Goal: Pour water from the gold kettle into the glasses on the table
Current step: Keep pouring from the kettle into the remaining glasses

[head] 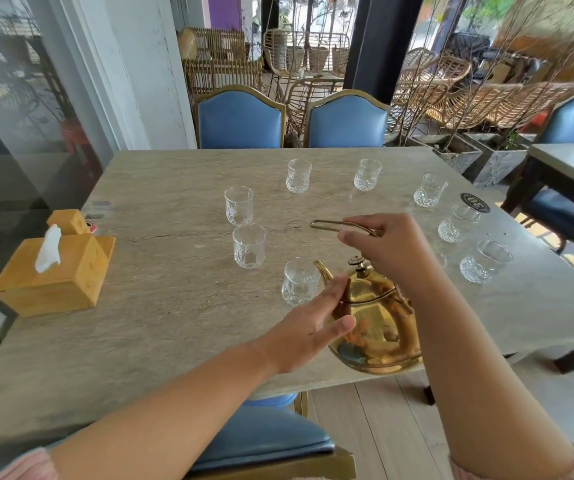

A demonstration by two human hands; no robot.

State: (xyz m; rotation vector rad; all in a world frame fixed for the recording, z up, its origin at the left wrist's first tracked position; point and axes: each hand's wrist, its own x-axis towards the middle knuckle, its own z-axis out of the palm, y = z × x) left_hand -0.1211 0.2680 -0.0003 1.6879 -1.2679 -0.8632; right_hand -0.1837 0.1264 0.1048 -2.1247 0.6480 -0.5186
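At the worktop's (160, 341) near edge stands the kettle (377, 327), shiny gold, knobbed lid on, spout toward 10 o'clock. The left hand (308, 327) lies open, fingers straight, against its left flank. The right hand (387, 249), above the lid, pinches the raised wire handle (328, 225). Clear cut glasses (249, 245) ring the kettle from 10 to 3 o'clock. A tissue box (56, 275) sits at 9 o'clock.
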